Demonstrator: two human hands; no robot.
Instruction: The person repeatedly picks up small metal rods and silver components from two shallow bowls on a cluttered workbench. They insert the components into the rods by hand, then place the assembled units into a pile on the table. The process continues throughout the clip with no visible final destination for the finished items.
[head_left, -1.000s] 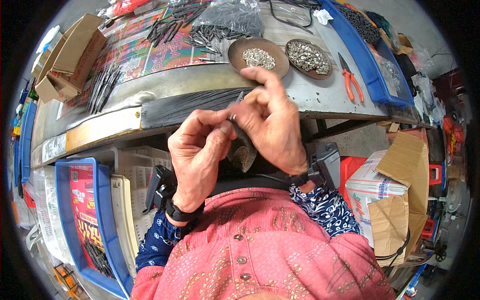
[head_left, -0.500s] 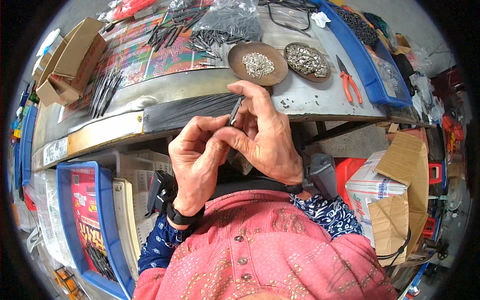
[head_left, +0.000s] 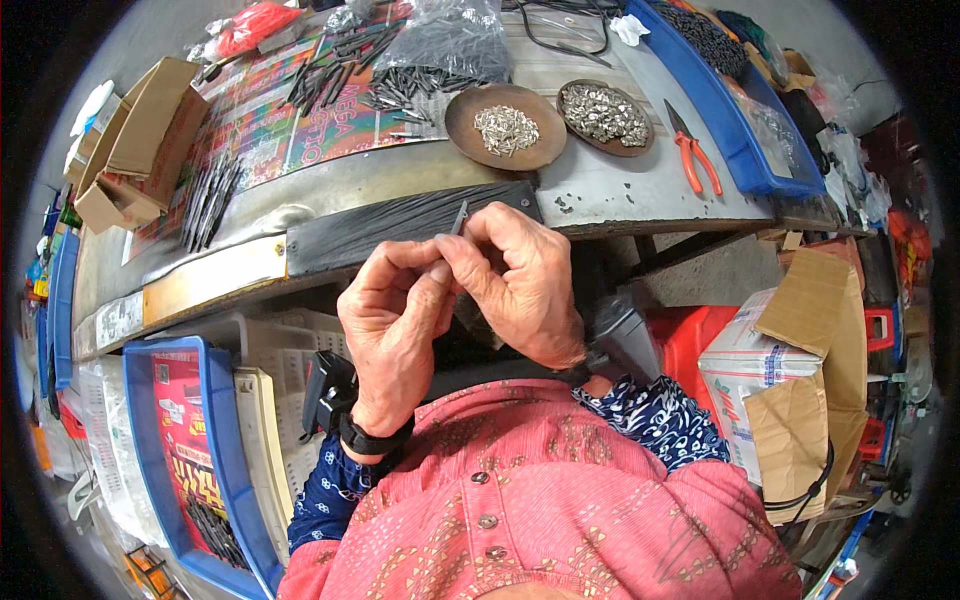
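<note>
Two hands, the left hand (head_left: 392,318) and the right hand (head_left: 522,285), met at the front edge of the counter (head_left: 662,200), each grip pinched closed on one slim dark piece (head_left: 460,217), its upper end poking out while fingers hid the rest. Beyond stood two bowls (head_left: 550,137) of small silvery parts; red-handled pliers (head_left: 688,148) and a blue tray (head_left: 778,184) flanked them, and a plastic bag (head_left: 440,45) partly covered some dark rods (head_left: 425,88).

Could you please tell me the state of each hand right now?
Left hand: closed in a pinch; whether it grips anything is hidden.
Right hand: closed, holding a slim grey piece.
</note>
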